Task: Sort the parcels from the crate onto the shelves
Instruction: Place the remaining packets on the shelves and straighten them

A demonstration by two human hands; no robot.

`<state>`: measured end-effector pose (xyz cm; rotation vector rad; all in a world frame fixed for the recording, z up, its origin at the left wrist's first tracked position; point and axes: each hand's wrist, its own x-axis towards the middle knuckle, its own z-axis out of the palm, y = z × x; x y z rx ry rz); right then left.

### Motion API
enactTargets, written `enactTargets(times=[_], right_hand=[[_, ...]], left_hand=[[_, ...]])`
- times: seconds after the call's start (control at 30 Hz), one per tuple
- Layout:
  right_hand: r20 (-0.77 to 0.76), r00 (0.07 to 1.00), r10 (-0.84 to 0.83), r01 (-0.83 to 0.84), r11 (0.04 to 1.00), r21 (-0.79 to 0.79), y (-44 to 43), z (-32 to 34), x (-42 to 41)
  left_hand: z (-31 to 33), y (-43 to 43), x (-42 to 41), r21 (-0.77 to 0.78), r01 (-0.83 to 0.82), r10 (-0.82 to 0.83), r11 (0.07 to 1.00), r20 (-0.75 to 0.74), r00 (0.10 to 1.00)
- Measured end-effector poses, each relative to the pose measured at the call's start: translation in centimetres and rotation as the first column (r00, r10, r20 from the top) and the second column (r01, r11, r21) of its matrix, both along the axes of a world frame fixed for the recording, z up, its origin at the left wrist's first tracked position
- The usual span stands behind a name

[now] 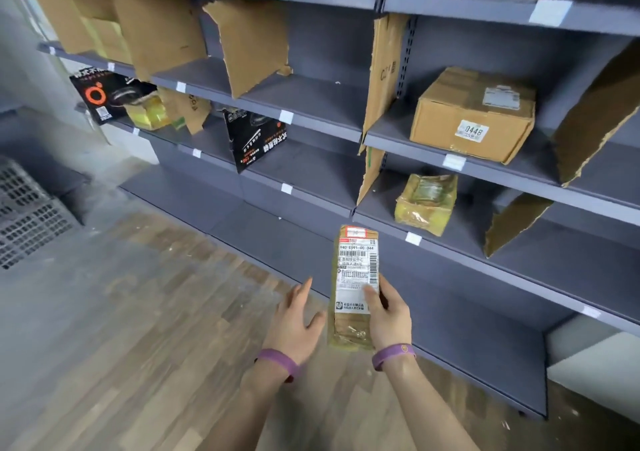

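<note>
Now grips the lower half of a slim taped parcel [356, 270] in the right hand [389, 315], thumb laid across the label face, fingers curled behind. Shows the left hand [298, 322] open just to the left, fingers spread, holding nothing and apparently not touching. Holds the parcel upright in the air, in front of the lowest grey shelves [536, 263].

Looks light: carried one-handed by one end with no sag. Seems stiff, probably a cardboard carton under glossy yellowish tape, so likely a little slippery. Best taken round the narrow sides near the middle, clear of the label, with the free hand under the far end for placing.

Reads "940 E591-00 344" on the white waybill, above barcodes and Chinese print too fine to make out. Bears a red-bordered sticker at the top end, mark unreadable.

Up and right of the hands: a small yellow-taped packet [426, 203] on a shelf. Higher again: a brown carton [472, 114] with a sticker reading "0448". Up and left: a black printed box [254, 139] with white Chinese characters. Farther left: another black carton [100, 95] with an orange ring and a QR code. Between bays: torn cardboard dividers [252, 45]. Along the shelf edges: small white tags [286, 117], no writing legible. Far left, at floor level: the grey perforated crate [24, 208].
</note>
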<state>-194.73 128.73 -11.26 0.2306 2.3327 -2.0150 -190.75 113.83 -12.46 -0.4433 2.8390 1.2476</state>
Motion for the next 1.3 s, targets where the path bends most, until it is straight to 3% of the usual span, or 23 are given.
enactTargets(times=[0.27,0.47,1.0,1.3], right_hand=[[0.026,0.996,0.082,-0.081,0.996,-0.04,-9.4,-0.6,-4.0],[0.05,0.983,0.175,-0.176,0.984,0.019,-16.6,-1.7,-9.7],[0.109,0.961,0.254,-0.259,0.965,0.036,-34.1,-5.4,-27.1],[0.093,0.931,0.353,-0.354,0.935,-0.007,-44.4,-5.3,-30.5]], left_hand=[[0.0,-9.1,-2.5,0.02,-0.114,0.114,0.993,0.019,0.993],[-0.1,-15.4,-7.4,-0.019,-0.173,0.172,0.985,-0.015,0.985],[-1.1,-30.6,-25.0,-0.184,-0.134,0.147,0.974,0.06,0.987],[-1.9,-41.6,-26.6,-0.115,-0.245,0.256,0.963,0.099,0.962]])
